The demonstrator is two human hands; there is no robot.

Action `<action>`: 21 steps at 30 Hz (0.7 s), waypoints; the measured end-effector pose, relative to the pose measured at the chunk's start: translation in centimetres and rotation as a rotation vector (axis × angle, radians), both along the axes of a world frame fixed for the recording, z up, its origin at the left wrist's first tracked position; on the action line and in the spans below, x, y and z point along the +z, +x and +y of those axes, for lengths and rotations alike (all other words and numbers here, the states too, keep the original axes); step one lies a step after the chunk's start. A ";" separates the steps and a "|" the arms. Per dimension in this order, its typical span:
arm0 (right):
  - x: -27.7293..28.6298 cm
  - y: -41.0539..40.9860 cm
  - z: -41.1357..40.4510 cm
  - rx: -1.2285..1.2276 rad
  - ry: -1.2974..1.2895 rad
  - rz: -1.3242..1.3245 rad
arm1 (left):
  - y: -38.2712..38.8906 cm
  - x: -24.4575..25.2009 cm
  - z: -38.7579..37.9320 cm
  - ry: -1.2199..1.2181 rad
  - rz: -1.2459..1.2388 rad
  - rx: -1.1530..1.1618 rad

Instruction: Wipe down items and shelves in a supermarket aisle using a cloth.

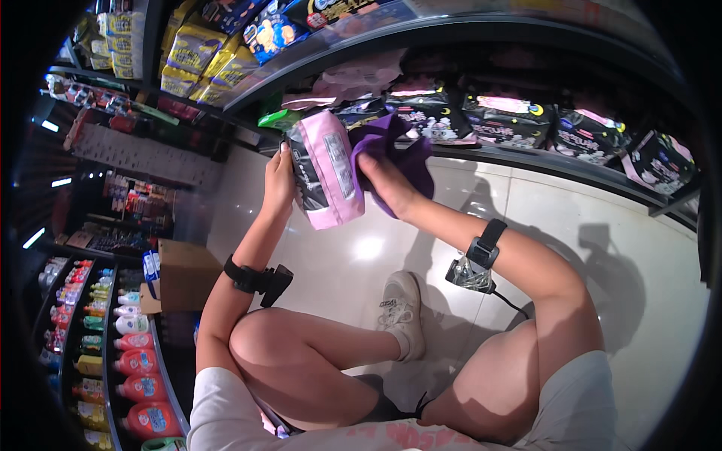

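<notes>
A pink and black soft package (333,169) is held up above the floor, in front of the lowest shelf. My left hand (280,177) grips its left side, thumb near the top edge. A purple cloth (414,163) is in my right hand (386,183), bunched against the package's right side; the fingers are mostly hidden by the cloth. Behind them, black and pink packages (507,121) stand in a row on the low shelf.
The dark shelf edge (451,151) runs close beyond my hands. Yellow packs (194,51) fill a higher shelf. An open cardboard box (189,276) stands at left, beside shelves of bottles (138,361). Pale floor tiles (333,270) lie below, with my shoe (403,310) on them.
</notes>
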State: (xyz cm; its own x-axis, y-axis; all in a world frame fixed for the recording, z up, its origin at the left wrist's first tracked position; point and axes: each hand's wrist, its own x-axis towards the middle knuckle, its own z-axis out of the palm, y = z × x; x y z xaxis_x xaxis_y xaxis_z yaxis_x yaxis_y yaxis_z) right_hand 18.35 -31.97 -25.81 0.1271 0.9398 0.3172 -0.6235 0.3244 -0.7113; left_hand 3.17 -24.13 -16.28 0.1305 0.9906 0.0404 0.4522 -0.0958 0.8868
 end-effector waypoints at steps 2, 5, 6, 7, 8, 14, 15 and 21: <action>0.9 0.6 -1.0 0.114 0.142 0.043 | 0.6 -0.7 0.8 0.092 0.059 -0.122; 2.2 1.6 -2.0 -0.253 -0.089 -0.496 | 4.3 -1.8 -0.2 0.076 -0.059 -0.195; 2.0 2.5 -1.7 -0.229 -0.131 -0.565 | 5.6 -1.6 -0.7 0.072 -0.073 -0.215; 1.6 3.3 -2.1 -0.274 -0.236 -0.508 | 6.8 -1.5 -1.0 0.114 0.077 -0.257; 1.1 4.4 -2.5 -0.232 -0.249 -0.346 | 7.9 -1.3 -1.2 0.159 0.228 -0.298; -1.0 12.5 -7.1 -0.103 -0.437 0.270 | 12.0 -0.1 -2.7 0.119 0.189 -0.428; -0.8 13.8 -7.8 -0.113 -0.485 0.268 | 12.4 -0.5 -2.5 0.067 0.137 -0.415; 0.2 17.9 -10.4 -0.357 -0.486 0.066 | 13.8 -2.1 -4.2 -0.768 -0.370 -0.777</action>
State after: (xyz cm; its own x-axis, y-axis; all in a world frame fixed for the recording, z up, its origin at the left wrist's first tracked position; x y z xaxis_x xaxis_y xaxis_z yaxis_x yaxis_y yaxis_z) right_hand 36.26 -42.40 -25.63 0.4663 0.8706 -0.1571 -0.5836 0.1693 -0.7942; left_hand 17.01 -28.28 -18.39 0.8222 0.4283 -0.3749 0.2075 0.3878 0.8981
